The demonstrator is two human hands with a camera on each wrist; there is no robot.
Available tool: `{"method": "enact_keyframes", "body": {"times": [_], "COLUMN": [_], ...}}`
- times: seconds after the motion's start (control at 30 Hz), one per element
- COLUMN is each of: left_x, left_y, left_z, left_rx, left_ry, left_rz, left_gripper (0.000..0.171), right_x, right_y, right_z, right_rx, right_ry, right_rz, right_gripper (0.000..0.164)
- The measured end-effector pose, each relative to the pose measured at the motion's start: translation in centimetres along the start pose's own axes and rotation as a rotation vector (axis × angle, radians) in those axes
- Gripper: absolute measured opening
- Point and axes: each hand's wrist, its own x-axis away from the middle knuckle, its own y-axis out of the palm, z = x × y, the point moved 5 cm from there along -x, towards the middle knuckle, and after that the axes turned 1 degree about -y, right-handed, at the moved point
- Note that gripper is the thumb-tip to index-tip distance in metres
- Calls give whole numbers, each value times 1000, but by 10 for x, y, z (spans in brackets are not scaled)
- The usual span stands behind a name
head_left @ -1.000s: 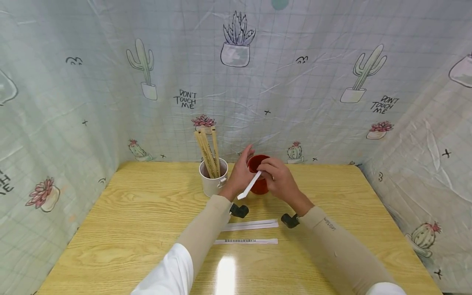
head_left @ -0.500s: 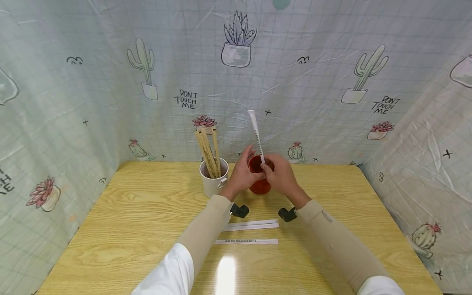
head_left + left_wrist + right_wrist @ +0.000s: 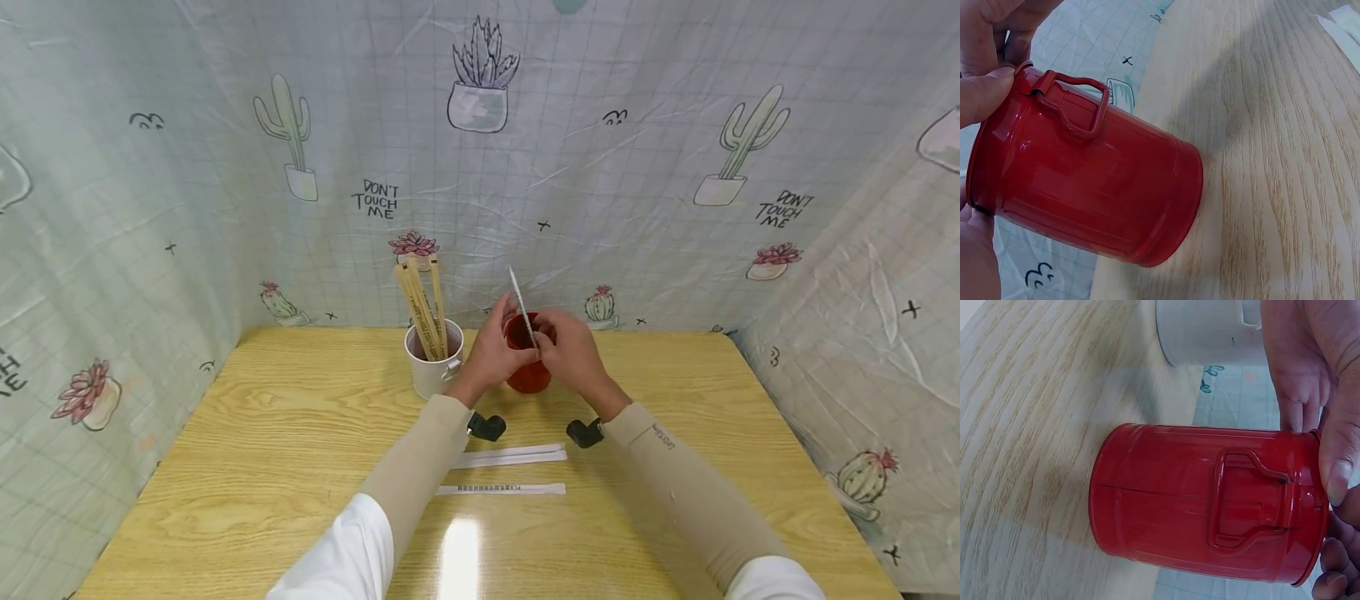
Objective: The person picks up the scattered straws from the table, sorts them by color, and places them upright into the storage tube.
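Note:
In the head view my right hand pinches a slim white paper-wrapped straw, tilted upright over the mouth of a small red bucket. Its lower end is at the fingers by the bucket's rim; how far it reaches inside is hidden. My left hand holds that bucket by the rim, thumb on the near side and fingers on the far side. Both wrist views show the red bucket standing on the table, its wire handle folded down against the wall.
A white bucket with several tan printed paper-wrapped sticks stands just left of the red one. Two white wrapped straws lie nearer me, a far one and a near one. A patterned cloth hangs behind the table.
My right hand has swung the straw from pointing toward me to upright, then brought it lower at the red bucket's mouth. My left hand stays on the bucket.

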Motion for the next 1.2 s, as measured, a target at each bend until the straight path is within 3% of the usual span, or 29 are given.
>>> {"method": "enact_keyframes", "body": {"times": [0.13, 0.33, 0.5, 0.6, 0.77, 1.0, 1.2], "left_x": [-2, -3, -5, -6, -8, -8, -5], "left_y": [0, -1, -1, -2, -4, -3, -1], "left_z": [-1, 1, 4, 6, 4, -1, -3], "left_rx": [11, -13, -35, -25, -21, -33, -36], "left_ry": [15, 13, -2, 1, 4, -13, -25], "left_rz": [-6, 4, 9, 11, 14, 11, 1], "left_gripper": [110, 108, 109, 109, 110, 110, 109], "right_x": [4, 25, 49, 65, 86, 101, 106], "right_y": [-5, -13, -16, -11, 13, 44, 56], "right_z": [-3, -11, -9, -6, 1, 5, 2], "right_rx": [-6, -14, -9, -18, -58, -1, 51], "right_ry": [-43, -208, -238, -240, -251, -237, -283], "right_rz": [22, 46, 36, -40, -237, -497, -596], "right_gripper": [18, 11, 10, 11, 12, 15, 19]}}
